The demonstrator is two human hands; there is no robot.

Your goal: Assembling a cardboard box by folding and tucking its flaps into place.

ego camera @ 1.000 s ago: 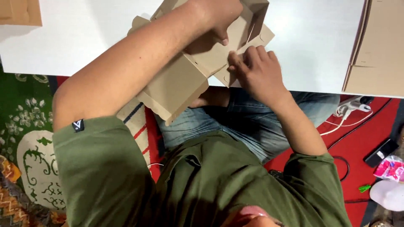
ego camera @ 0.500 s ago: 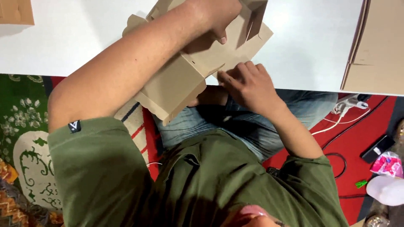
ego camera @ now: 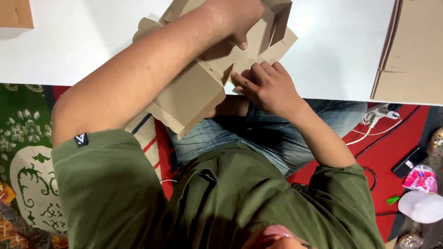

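Note:
A partly folded brown cardboard box (ego camera: 189, 97) lies tilted over the near edge of the white table (ego camera: 83, 46) and above my lap. My left hand (ego camera: 235, 18) reaches across from the left and grips the box's upper wall from above, thumb pointing down into the open part. My right hand (ego camera: 270, 85) rests at the box's lower right side, fingers curled on a flap near the table's edge. The box's inner flaps stand up between the two hands.
A stack of flat brown cardboard (ego camera: 408, 50) lies on the table at the right, and another brown piece (ego camera: 16, 14) at the top left. A white power strip with cables (ego camera: 380, 115), a black device (ego camera: 408, 161) and a pink packet (ego camera: 422, 177) lie on the red floor mat.
My right hand has slid left and lower along the box's flap. The box has tipped slightly; my left hand keeps its grip on top.

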